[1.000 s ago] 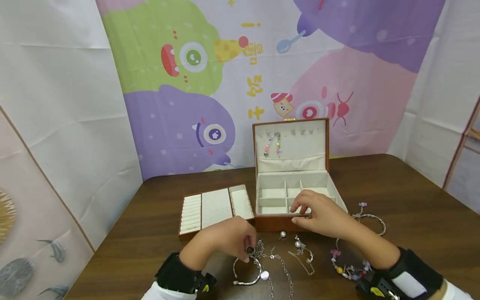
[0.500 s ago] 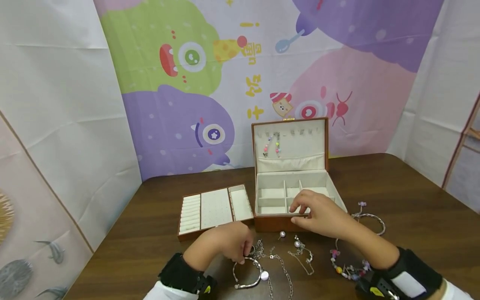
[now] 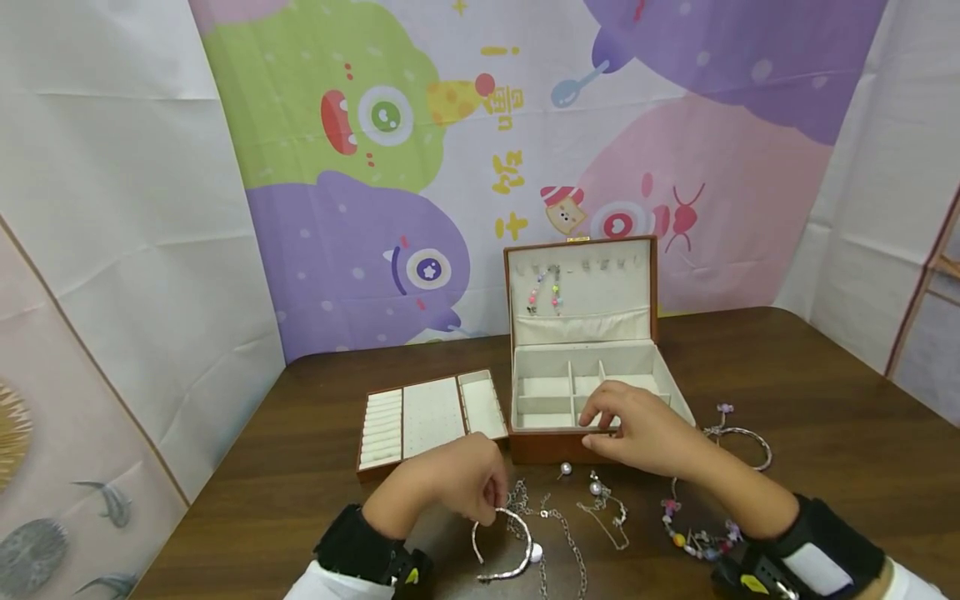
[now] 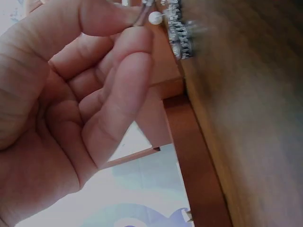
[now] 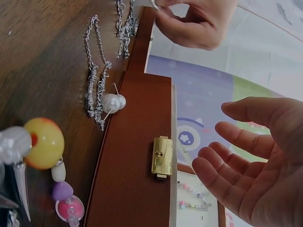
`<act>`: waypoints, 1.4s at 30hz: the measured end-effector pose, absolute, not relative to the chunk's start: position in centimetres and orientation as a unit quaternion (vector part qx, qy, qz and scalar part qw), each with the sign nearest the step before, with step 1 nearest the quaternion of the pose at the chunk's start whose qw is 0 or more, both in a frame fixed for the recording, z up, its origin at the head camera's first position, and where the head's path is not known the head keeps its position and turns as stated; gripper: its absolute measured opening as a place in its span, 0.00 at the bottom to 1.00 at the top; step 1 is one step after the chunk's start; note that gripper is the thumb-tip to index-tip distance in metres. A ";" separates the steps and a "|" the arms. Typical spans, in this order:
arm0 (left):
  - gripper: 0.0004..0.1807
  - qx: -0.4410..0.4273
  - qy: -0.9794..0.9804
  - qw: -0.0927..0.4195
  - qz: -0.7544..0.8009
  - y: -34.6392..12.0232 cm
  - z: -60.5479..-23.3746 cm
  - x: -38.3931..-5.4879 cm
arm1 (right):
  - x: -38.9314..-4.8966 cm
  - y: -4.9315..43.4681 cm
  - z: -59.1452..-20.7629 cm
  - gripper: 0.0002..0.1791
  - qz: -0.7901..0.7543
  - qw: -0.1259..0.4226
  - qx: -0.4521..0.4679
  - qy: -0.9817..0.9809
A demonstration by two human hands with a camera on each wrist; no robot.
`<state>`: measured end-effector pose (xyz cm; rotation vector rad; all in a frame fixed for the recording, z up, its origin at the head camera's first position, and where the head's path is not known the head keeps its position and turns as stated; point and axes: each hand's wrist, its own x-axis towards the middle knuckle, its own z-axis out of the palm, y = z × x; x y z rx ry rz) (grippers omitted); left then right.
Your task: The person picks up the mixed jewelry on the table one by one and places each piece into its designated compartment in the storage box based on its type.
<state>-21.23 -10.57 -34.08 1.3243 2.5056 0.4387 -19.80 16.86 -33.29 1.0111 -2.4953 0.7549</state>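
Note:
My left hand [image 3: 468, 479] pinches a silver cuff bracelet [image 3: 504, 576] between thumb and fingertips, the loop hanging just over the table near its front. In the left wrist view only a short bit of the bracelet [image 4: 142, 15] shows at the fingertips; the other fingers are curled inward. Silver chain necklaces [image 3: 576, 550] lie right beside it. My right hand [image 3: 637, 425] is held over the front compartments of the brown jewelry box [image 3: 547, 447], fingers loosely bent. The right wrist view shows that hand [image 5: 255, 161] with nothing in its grasp, the box's gold clasp [image 5: 162, 156] nearby.
Left of the box lies a lined tray [image 3: 433, 421] with ring rolls. Pearl earrings [image 5: 113, 102] and a thin chain bracelet [image 3: 621, 518] lie before the box. A beaded bracelet [image 3: 679, 540] and a silver bangle [image 3: 768, 454] are around my right forearm. Bead strands [image 3: 556, 287] hang in the lid.
My left hand has raised the cuff bracelet slightly and shifted it right. A small dark-centred round piece at its fingertips a second ago is out of sight. The right hand stays put.

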 end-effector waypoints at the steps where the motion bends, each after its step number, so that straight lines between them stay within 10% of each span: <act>1: 0.09 0.462 0.861 0.131 0.169 -10.6 -34.0 -21.3 | -19.8 16.9 -33.3 0.08 0.266 0.171 0.356 -0.879; 9: 0.07 0.470 0.835 0.041 0.283 -10.5 -33.6 -21.8 | -19.6 16.8 -33.3 0.07 0.294 0.147 0.358 -0.874; 24: 0.07 0.312 0.826 -0.172 0.438 -8.6 -32.3 -20.5 | -18.3 15.3 -32.4 0.14 0.634 -0.109 0.297 -0.706; 42: 0.23 0.171 0.579 0.156 0.782 -8.3 -31.8 -20.4 | -18.4 15.2 -32.1 0.13 0.709 -0.097 0.226 -0.661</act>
